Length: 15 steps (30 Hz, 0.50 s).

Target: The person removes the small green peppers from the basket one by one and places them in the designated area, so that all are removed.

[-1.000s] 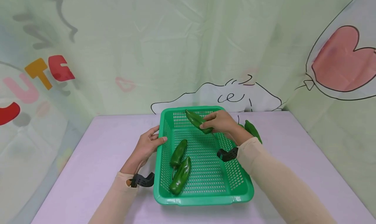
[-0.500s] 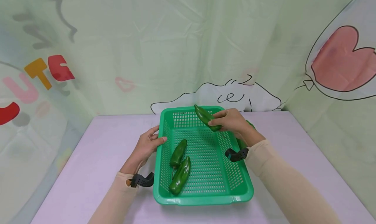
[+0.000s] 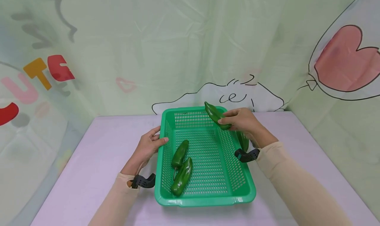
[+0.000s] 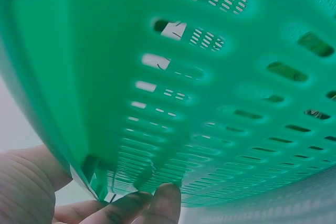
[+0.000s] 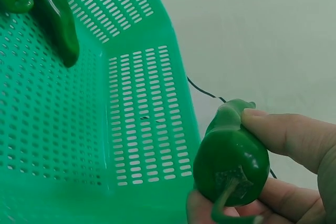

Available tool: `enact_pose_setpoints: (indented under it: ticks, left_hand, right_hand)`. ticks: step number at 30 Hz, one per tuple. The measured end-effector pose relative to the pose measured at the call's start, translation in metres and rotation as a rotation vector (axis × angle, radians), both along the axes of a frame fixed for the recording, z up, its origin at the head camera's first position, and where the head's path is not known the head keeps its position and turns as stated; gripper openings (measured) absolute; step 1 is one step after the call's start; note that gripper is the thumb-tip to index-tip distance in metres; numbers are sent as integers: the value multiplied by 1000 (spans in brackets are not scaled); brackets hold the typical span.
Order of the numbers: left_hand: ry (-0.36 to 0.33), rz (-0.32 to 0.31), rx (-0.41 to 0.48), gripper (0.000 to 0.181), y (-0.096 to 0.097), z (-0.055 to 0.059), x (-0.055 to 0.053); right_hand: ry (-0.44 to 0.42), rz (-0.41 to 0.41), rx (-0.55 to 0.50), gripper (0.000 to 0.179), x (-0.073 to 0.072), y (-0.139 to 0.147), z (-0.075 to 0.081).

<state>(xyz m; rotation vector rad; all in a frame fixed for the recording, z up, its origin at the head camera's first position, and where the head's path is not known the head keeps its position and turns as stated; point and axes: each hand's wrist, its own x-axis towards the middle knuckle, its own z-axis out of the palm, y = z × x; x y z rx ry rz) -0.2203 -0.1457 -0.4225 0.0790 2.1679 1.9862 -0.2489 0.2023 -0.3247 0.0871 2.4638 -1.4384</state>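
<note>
My right hand (image 3: 244, 122) pinches a green pepper (image 3: 215, 114) between thumb and fingers, above the far right corner of a green plastic basket (image 3: 207, 202). In the right wrist view the stem end of this pepper (image 5: 231, 163) faces the camera, just beside the basket's rim. My left hand (image 3: 147, 149) grips the basket's left rim, thumb over the top and fingers against the outer wall. Inside the basket, along its left side, lie two more green peppers, a shorter one (image 3: 180, 154) and a longer one (image 3: 182, 177).
Another green pepper (image 3: 242, 141) lies on the pale table (image 3: 118, 133) outside the basket's right wall, partly behind my right wrist. A printed cloth backdrop (image 3: 178, 54) rises behind the table and at both sides.
My right hand has carried the pepper right and slightly up, from over the basket's inside toward its far right corner. The left hand and basket stay in place.
</note>
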Motion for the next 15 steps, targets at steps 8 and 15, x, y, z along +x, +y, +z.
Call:
enact_pose_setpoints:
  ticks: [8, 15]
  left_hand:
    - [0, 8, -14, 69, 1, 1, 1]
    - [-2, 13, -19, 69, 1, 0, 0]
  right_hand:
    - [7, -13, -32, 66, 1, 14, 2]
    - [5, -47, -17, 69, 2, 25, 5]
